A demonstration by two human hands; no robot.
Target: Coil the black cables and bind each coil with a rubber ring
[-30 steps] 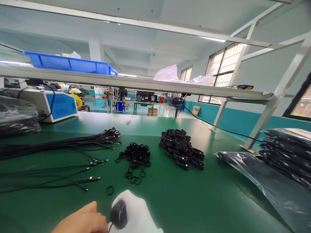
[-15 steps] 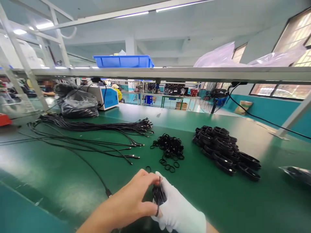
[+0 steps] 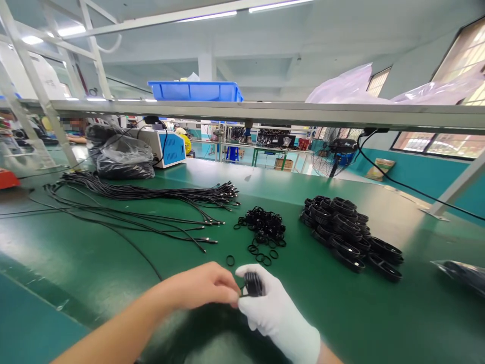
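Note:
A coiled black cable [image 3: 253,284] sits in my right hand [image 3: 275,308], which wears a white glove and is closed around the coil, thumb on one side and fingers on the other. My left hand [image 3: 208,285], bare, meets it from the left with thumb and fingers pinched together at the coil's near side. A thin dark strand shows by those fingertips; whether it is a ring or a cable end I cannot tell. Just beyond the hands lies a single black rubber ring [image 3: 230,261], and behind it a heap of black rubber rings [image 3: 265,222].
Loose black cables [image 3: 151,193] stretch across the left of the green table [image 3: 322,313]. Coiled cables [image 3: 346,227] are piled at right, near a plastic bag [image 3: 460,275]. A blue-and-white machine [image 3: 166,149] stands behind. Above runs a shelf with a blue tray [image 3: 195,92].
The black ring that my left thumb and finger held stretched around the coil is no longer spread. My left fingers have closed and drawn left, and the coil has turned slightly in my right hand.

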